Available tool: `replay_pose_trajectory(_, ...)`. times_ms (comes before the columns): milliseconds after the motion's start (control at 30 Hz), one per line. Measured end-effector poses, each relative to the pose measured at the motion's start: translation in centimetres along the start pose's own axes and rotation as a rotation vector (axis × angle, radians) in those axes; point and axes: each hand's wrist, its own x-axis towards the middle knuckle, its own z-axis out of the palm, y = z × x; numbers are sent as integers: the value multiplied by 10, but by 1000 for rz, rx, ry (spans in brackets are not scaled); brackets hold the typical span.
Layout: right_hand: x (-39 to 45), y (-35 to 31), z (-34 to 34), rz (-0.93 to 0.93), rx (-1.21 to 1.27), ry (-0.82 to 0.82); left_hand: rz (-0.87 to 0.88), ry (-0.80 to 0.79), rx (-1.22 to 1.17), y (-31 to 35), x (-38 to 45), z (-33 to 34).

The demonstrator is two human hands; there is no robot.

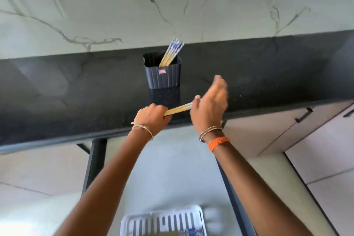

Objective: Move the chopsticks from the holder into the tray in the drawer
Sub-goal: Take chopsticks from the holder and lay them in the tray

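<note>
A dark ribbed holder (163, 74) stands on the black counter with several blue-and-bamboo chopsticks (171, 51) leaning out of it to the right. My left hand (153, 118) is closed around a bundle of chopsticks (178, 109) held nearly level above the counter's front edge. My right hand (210, 105) hovers at the bundle's blue ends, fingers spread and blurred; the thumb seems to touch the tips. A white slotted tray (164, 220) lies in the open drawer at the bottom, with chopsticks (189, 233) partly seen in it.
The black counter (76, 101) runs across the view below a marble backsplash (172, 5). The open drawer's grey floor (172, 168) and dark side rails (94, 166) sit under my arms. Pale cabinet fronts with black handles (303, 115) are on the right.
</note>
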Motion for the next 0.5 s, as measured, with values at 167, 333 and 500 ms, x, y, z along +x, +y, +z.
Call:
replay_pose_trajectory(167,-112,7,9,-663,-118,-738,-35,-131,100,-15,-98,47)
replay_pose_trajectory(333,-181,72,25,-593,-213,-1099,-173,-320,-104,-64,-207,93)
replay_pose_trajectory(500,-219,99,40,-548,-298,-1364,-622,-388,-396,-91,-250,123)
